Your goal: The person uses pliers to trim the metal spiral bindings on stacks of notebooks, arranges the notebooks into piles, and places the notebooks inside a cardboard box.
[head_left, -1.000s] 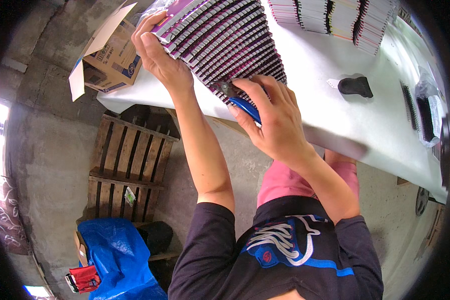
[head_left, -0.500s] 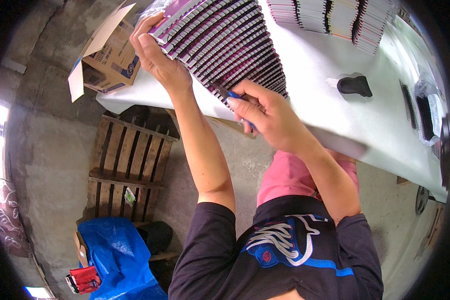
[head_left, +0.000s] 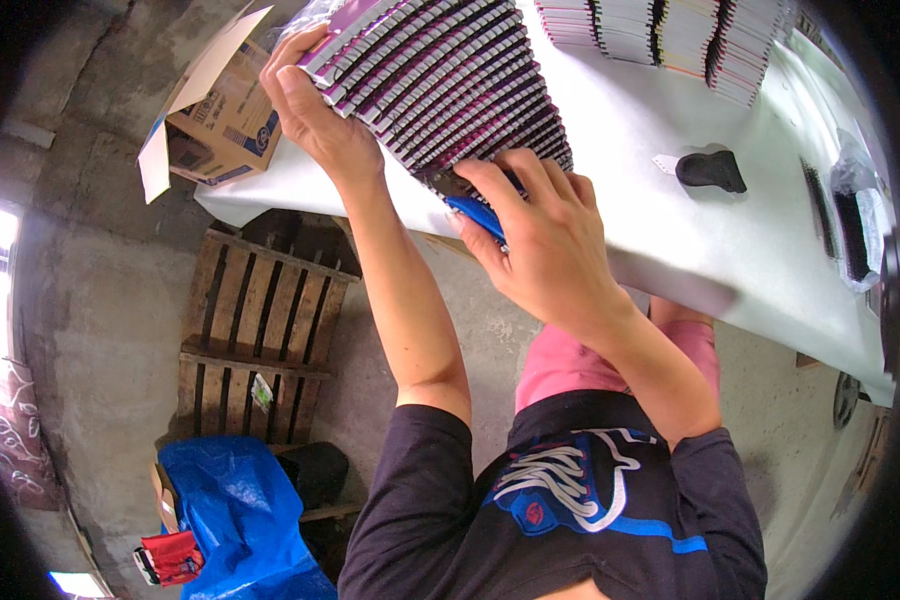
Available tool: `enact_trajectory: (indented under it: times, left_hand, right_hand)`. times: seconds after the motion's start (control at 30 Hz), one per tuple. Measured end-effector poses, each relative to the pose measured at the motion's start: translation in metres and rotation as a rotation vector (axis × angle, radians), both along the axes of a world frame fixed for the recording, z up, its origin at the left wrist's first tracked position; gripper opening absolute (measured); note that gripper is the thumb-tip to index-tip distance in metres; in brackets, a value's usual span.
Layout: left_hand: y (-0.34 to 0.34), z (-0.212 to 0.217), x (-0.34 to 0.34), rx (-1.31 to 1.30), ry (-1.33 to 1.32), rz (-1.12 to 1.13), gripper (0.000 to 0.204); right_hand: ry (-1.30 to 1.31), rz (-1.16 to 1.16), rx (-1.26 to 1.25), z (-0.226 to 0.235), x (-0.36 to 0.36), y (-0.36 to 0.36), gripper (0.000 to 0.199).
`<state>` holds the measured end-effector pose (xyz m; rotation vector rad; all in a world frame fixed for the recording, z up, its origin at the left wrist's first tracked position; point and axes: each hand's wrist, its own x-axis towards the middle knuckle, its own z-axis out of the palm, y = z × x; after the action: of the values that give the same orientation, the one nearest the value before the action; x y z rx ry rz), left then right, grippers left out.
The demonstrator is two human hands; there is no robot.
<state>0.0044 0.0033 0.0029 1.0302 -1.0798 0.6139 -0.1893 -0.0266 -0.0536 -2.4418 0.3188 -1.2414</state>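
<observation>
While both hands grip it, a fanned row of purple-edged packets [head_left: 445, 90] lies on the white desk [head_left: 670, 230].
Its far end sits under the left hand [head_left: 315, 115], fingers curled over the top edge; its near end meets the right hand [head_left: 540, 240], closed around a blue object [head_left: 475, 215] mostly hidden by the fingers. Beyond the right hand, more stacks [head_left: 660, 35] are cut off.
</observation>
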Motion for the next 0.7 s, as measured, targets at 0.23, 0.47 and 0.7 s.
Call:
enact_trajectory:
  times: [0.23, 0.47, 0.7]
  left_hand:
    - [-0.002, -0.001, -0.007, -0.071, 0.086, -0.069, 0.052]
    - [-0.006, -0.003, -0.008, -0.083, 0.007, -0.035, 0.051]
    - [-0.002, 0.000, -0.004, -0.026, -0.042, 0.058, 0.050]
  right_hand:
    - [0.101, 0.030, 0.015, 0.002, -0.001, 0.006, 0.018]
    - [0.306, 0.605, 1.141, 0.011, -0.005, -0.005, 0.025]
    - [0.005, 0.029, 0.098, -0.014, -0.009, 0.004, 0.034]
